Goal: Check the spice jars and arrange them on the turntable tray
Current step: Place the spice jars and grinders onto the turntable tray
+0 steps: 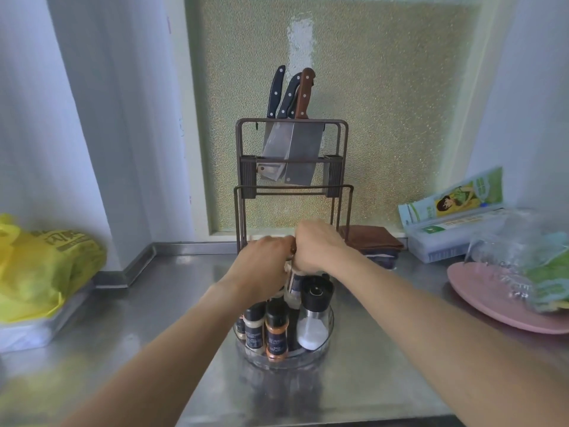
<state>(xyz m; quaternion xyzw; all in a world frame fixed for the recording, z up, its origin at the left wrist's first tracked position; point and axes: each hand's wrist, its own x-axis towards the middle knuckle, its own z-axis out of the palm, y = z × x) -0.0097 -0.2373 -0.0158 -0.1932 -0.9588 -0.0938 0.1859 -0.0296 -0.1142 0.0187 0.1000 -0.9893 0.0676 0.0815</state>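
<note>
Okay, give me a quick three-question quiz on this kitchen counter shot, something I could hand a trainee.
1. True or false: both hands are on one jar above the turntable tray.
2. What colour is the plate on the right? A) pink B) blue C) black
3. Fill in: the jar with orange spice stands to the ____ of the salt dispenser.

Key:
1. True: the left hand and right hand both grip it.
2. A
3. left
</note>
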